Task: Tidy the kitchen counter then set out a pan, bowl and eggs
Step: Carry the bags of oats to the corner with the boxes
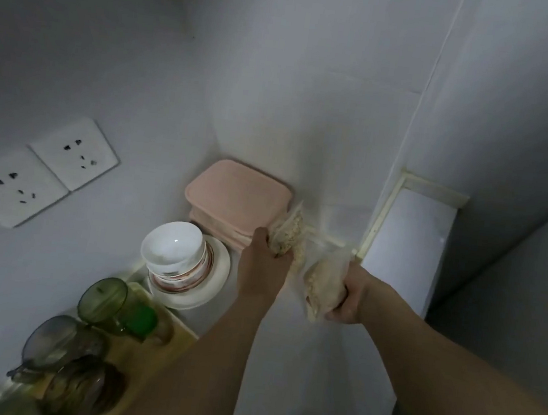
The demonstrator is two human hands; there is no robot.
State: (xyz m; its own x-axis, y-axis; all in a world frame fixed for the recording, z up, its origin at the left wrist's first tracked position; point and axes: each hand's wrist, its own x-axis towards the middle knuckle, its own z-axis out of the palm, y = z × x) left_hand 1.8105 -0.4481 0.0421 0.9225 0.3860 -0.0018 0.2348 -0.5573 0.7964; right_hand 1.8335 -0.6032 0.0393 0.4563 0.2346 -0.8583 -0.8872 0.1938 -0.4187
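Both arms reach toward the far corner of the white surface [281, 363], where 2 walls meet. The left hand [264, 258] grips a clear bag of pale grains [288, 233], its fingers curled round the lower part of the bag, which stands upright just in front of the right side of a stack of pink lidded containers [236, 195]. The right hand [349, 296] grips a second clear bag of grains [323, 282], fingers and thumb wrapped round it from the right, the bag tilted and held above the surface near a raised white ledge [410, 238] that runs along the right edge. The 2 bags are close together but apart. The pink containers sit in the very corner, against the back wall. Just in front of them, toward the left wall, a stack of white bowls [174, 250] with reddish bands on their outsides rests on a white plate [211, 286]; the top bowl is tilted toward the camera. Nearer along the left edge, a light wooden tray [159, 341] carries a green glass mug [106, 300], a greyish glass [59, 343] and a brownish glass [81, 387], all blurred. On the left wall, 2 white sockets [39, 171] sit side by side. No pan or eggs can be made out in this view.
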